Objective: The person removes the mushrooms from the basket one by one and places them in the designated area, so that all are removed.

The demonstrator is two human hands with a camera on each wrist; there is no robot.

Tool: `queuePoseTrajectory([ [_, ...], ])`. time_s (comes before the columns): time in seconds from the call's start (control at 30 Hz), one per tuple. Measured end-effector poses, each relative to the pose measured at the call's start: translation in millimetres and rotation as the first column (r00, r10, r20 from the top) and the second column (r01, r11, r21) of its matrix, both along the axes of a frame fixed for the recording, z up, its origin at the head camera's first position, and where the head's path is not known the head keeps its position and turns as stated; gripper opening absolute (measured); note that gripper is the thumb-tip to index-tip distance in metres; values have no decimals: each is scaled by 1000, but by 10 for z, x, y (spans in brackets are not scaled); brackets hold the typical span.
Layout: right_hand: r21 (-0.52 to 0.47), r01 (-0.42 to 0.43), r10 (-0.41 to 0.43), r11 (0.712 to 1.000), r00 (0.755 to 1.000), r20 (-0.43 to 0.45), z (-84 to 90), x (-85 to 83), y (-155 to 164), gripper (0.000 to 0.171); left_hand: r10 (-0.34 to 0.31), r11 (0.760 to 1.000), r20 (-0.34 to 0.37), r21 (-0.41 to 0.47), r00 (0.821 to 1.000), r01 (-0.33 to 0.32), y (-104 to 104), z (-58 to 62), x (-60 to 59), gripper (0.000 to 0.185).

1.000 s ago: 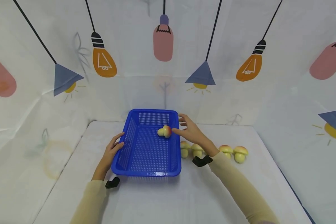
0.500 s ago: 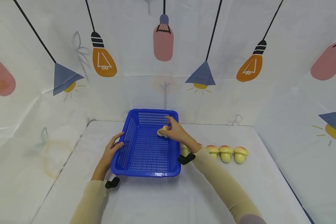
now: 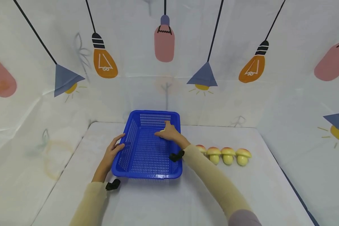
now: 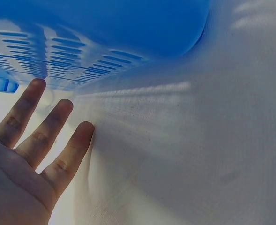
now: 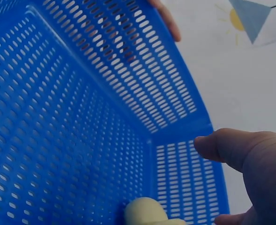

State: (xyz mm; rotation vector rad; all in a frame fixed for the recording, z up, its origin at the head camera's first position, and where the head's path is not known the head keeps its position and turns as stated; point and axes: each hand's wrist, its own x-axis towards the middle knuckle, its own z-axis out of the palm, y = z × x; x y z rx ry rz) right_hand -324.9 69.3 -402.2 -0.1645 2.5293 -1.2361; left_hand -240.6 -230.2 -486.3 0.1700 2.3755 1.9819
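Note:
A blue perforated basket (image 3: pixel 135 163) stands on the white table. My right hand (image 3: pixel 168 133) reaches inside it near the far right corner and covers a toy mushroom, gripping it; only its pale stem (image 5: pixel 147 212) pokes out below my thumb (image 5: pixel 241 152). The cap is hidden under the palm. My left hand (image 3: pixel 113 151) lies against the basket's left outer wall (image 4: pixel 58 61) with straight fingers (image 4: pixel 58 124) on the tablecloth. A row of several toy mushrooms (image 3: pixel 228 155) with red-yellow caps stands on the table right of the basket.
The white table (image 3: pixel 164 201) ends at a fabric backdrop printed with lamps just behind the basket. The table's right edge (image 3: pixel 293 188) runs diagonally at the lower right. Bare cloth lies in front of the basket and left of it.
My right hand went back to the mushroom lying in the basket, closed round it and shifted left, deeper into the basket. My left hand stayed at the basket's left wall.

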Motion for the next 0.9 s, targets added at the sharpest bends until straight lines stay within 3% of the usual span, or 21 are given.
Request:
queuePoseTrajectory([
  [0.13, 58, 15, -14, 998, 1000, -9, -61, -93, -71, 95, 6, 1000, 7, 3, 1000, -6, -10, 2, 3, 55],
  [0.3, 112, 9, -9, 994, 1000, -1, -136, -174, -126, 77, -4, 1000, 3, 16, 1000, 4, -13, 9, 10, 55],
  [0.6, 159, -84, 95, 984, 994, -62, -272, -208, -202, 44, 2, 1000, -3, 24, 1000, -1, -17, -21, 7, 55],
  [0.8, 128, -186, 196, 974, 979, -65, -322, -182, -213, 44, -4, 1000, -1, 23, 1000, 4, -24, -23, 9, 55],
  [0.9, 170, -183, 200, 968, 976, -83, -328, -166, -254, 48, -14, 999, 1, 34, 1000, 14, -40, -35, 7, 55],
])
